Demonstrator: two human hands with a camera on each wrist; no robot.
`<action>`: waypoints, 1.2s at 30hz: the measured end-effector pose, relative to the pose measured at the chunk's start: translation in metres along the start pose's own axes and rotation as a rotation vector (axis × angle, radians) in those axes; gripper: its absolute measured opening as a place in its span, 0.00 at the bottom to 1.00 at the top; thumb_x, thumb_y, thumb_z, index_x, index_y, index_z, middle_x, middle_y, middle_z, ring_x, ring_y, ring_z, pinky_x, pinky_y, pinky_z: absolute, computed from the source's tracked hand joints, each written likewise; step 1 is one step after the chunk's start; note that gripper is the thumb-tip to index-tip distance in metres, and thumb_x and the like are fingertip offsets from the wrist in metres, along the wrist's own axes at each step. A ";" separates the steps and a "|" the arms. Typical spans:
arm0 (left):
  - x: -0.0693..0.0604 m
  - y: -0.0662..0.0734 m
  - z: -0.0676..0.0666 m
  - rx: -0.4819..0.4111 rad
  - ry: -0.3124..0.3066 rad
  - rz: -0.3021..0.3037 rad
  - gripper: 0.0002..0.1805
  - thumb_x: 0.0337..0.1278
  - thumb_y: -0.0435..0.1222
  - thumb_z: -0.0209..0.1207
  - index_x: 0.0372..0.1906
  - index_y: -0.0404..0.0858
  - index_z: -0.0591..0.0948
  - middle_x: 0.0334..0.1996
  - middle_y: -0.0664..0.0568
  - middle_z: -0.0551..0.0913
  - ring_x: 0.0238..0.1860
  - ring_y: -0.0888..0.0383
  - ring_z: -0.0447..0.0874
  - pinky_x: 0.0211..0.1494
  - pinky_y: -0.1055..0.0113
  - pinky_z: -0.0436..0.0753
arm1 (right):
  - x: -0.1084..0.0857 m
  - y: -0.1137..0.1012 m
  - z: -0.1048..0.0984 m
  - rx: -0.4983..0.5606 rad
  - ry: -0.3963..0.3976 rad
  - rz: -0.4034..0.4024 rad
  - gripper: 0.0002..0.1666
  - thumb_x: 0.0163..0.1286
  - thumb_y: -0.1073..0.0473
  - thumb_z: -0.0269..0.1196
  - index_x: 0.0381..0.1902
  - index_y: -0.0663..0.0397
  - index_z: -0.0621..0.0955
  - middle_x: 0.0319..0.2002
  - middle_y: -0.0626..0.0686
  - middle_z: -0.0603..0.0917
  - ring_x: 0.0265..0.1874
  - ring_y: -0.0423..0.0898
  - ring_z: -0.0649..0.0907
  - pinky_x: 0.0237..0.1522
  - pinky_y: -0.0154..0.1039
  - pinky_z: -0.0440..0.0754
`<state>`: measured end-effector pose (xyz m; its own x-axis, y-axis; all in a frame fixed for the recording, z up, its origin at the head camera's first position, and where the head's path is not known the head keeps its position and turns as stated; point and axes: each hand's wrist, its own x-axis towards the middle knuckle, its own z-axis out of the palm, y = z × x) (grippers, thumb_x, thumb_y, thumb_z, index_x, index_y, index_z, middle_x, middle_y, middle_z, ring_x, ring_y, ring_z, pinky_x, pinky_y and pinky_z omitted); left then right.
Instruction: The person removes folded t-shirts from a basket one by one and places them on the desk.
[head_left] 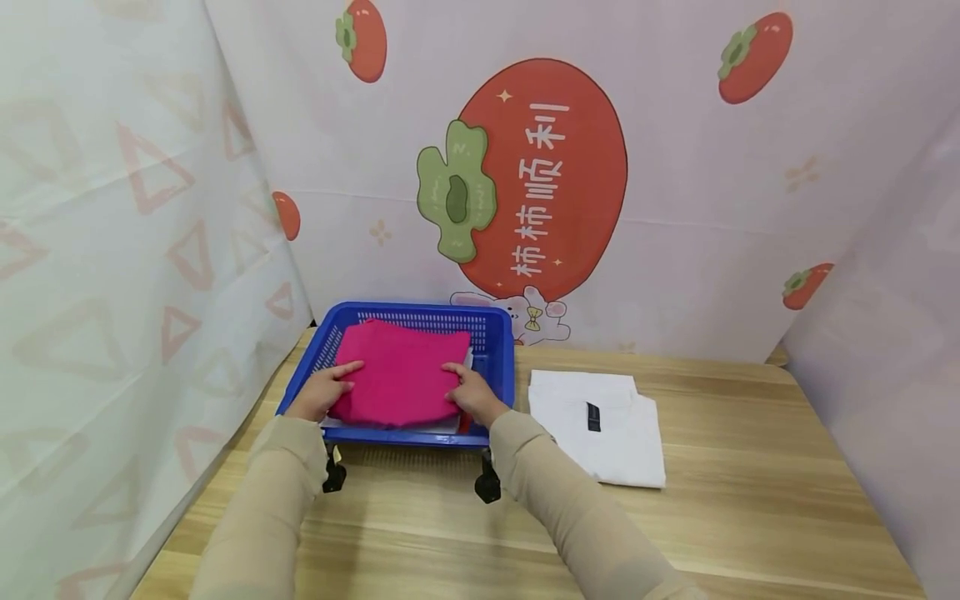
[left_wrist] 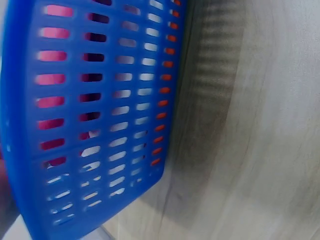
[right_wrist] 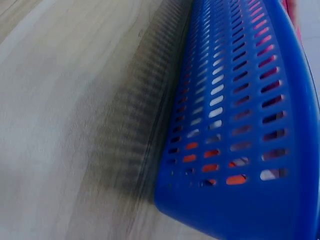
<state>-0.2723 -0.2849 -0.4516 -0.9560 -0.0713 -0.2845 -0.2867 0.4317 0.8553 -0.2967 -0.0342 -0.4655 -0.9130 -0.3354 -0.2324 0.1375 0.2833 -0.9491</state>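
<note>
A folded bright pink cloth (head_left: 401, 375) lies in a blue plastic basket (head_left: 450, 438), on top of white cloth of which only the edges show. My left hand (head_left: 321, 390) touches the pink cloth's left side, finger and thumb stretched over its top. Opposite it, my right hand (head_left: 474, 392) rests on the right side in a similar way. The remaining fingers are hidden in the head view. Both wrist views mostly show the basket's slotted walls (left_wrist: 107, 107), with pink, white and orange behind the slots.
To the basket's right, a folded white shirt (head_left: 626, 446) with a dark neck label lies on the wooden table (head_left: 757, 500). Black wrist-camera mounts (head_left: 487, 479) hang below my wrists, by the basket's front. A printed curtain (head_left: 675, 250) stands behind, with more hanging left and right.
</note>
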 end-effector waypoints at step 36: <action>-0.058 0.050 0.033 -0.185 0.084 0.267 0.24 0.57 0.28 0.48 0.60 0.42 0.65 0.63 0.41 0.54 0.58 0.48 0.59 0.50 0.57 0.69 | -0.085 -0.053 -0.066 -0.078 -0.046 -0.227 0.29 0.58 0.75 0.52 0.58 0.55 0.67 0.56 0.62 0.65 0.43 0.52 0.71 0.29 0.33 0.73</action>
<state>-0.2296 -0.2292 -0.4067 -0.9984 -0.0550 -0.0094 -0.0242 0.2752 0.9611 -0.2514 0.0384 -0.3820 -0.8985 -0.4382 -0.0260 -0.1011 0.2641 -0.9592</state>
